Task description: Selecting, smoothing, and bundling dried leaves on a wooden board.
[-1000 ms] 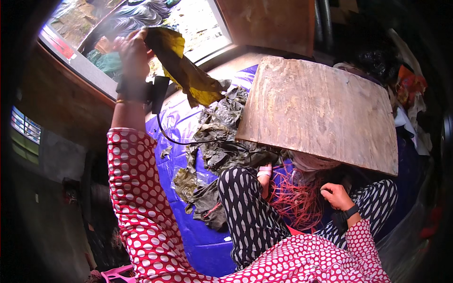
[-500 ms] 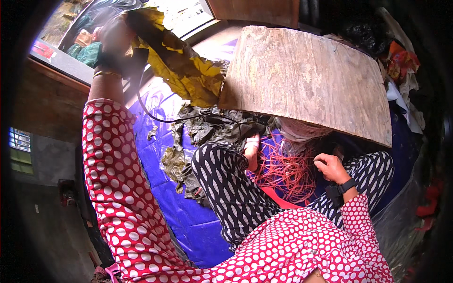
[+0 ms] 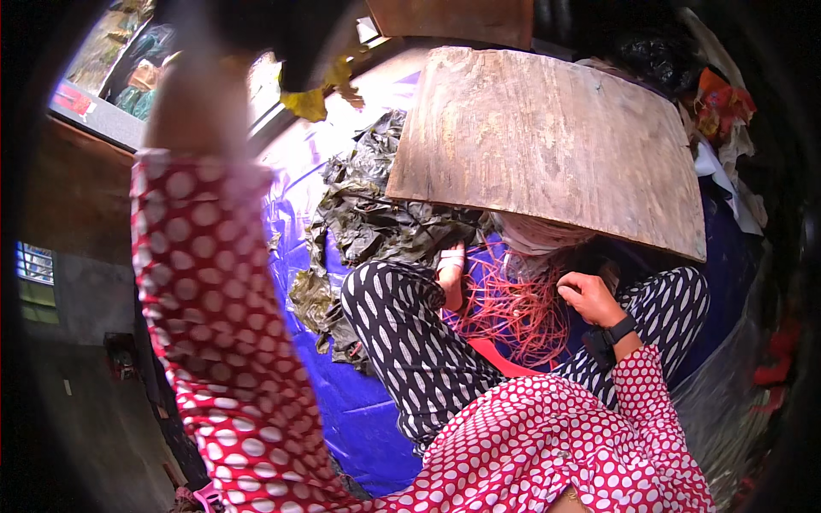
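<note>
My left arm is raised toward the upper left, and the blurred wrist and a dark shape hide the fingers of my left hand. A ragged yellow-brown leaf shows just below the dark shape; its upper part is hidden. With fingers curled, my right hand rests by my right knee, and nothing shows in it. A black band circles that wrist. Next to this hand lies a tangle of red strings, between my crossed legs. Crumpled dark green-brown leaves are heaped beyond my left knee.
A worn wooden board stands tilted in front of me, above a pale bundle. Blue sheeting covers the floor. Black plastic and an orange-red wrapper lie at the far right. A doorway opens at the upper left.
My left hand has moved up and closer, blurring. The yellow-brown leaf has been lifted off the board's left edge, baring the heap beneath. My right hand stays put.
</note>
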A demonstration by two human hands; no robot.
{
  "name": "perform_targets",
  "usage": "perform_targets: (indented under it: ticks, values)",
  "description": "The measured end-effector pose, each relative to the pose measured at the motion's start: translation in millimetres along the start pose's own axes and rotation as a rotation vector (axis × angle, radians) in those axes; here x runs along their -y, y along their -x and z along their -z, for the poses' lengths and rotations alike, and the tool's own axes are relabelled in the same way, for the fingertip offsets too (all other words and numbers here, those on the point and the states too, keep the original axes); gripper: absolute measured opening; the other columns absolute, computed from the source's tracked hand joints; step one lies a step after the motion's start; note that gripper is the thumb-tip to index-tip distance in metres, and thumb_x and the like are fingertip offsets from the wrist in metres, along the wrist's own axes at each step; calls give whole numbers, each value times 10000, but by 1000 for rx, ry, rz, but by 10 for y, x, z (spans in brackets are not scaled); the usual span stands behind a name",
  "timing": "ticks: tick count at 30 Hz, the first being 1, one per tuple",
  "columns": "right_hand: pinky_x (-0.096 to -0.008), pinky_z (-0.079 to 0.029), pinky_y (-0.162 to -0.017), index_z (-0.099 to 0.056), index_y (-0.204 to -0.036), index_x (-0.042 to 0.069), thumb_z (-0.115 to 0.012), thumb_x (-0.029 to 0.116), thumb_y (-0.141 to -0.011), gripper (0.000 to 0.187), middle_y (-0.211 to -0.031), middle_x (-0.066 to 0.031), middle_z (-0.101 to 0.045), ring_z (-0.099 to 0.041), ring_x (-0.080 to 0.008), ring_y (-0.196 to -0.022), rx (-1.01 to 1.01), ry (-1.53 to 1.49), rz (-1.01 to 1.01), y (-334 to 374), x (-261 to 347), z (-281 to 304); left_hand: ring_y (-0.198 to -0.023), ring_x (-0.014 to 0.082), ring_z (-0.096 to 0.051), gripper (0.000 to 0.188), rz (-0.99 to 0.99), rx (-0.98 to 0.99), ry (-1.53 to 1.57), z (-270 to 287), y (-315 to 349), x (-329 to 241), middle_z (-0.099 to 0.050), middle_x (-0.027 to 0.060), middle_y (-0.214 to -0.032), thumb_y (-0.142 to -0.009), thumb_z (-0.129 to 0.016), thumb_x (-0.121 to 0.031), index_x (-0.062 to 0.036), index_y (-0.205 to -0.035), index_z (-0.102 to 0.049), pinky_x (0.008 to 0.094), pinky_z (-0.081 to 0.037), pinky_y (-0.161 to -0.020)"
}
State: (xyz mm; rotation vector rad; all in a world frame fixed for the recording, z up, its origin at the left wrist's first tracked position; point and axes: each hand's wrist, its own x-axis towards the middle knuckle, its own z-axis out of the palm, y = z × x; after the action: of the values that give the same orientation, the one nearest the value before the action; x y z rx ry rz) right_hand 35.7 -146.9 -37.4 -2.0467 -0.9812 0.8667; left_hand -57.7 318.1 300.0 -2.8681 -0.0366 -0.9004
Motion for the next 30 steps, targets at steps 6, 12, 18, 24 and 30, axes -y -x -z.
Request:
perform_targets:
  ticks: [6,12,18,24,30]
  values:
    - [-334,-504,-694,-649,-914,-14,-606,154,-844,187,-839,-170,-667,-665,-257,-769,-30,-38,-69,67,13,65,-771,259,-613,301,-205,17,532,-906,-288,-1144,-619,88,-828,-744,-674,-109,-38,-1033,-624,375,-512,-662]
    - [-335,-507,-700,-654,-918,0,-603,152,-844,176,-833,-166,-665,-666,-262,-771,-138,-3,12,174,-121,237,-711,217,-614,178,294,304,1299,-1395,-409,-2003,-611,69,-745,-739,-691,-119,-27,-883,-640,336,-524,-612]
    - [-248,-481,-601,-651,-957,6,-601,107,-881,136,-749,-25,-635,-581,-79,-647,-209,-386,15,-56,-73,207,-863,190,-665,393,1083,331,1103,-1828,999,-954,-670,92,-976,-879,-615,-349,-33,-1109,-583,328,-502,-727]
    - [-291,-487,-599,-602,-1089,7,-652,171,-816,322,-768,-91,-646,-626,-160,-627,-664,185,-34,-318,-82,1202,-811,234,-681,336,1299,275,1335,-2387,1235,-1169,-663,105,-985,-907,-587,-231,-17,-1164,-557,339,-535,-648]
    - [-427,-481,-716,-577,-1065,-13,-669,208,-765,384,-848,-215,-624,-616,-378,-838,-728,563,-161,-335,-632,1835,-629,174,-642,386,1417,159,1346,-2926,1200,-1259,-644,94,-886,-892,-620,-204,-11,-1209,-510,262,-499,-472]
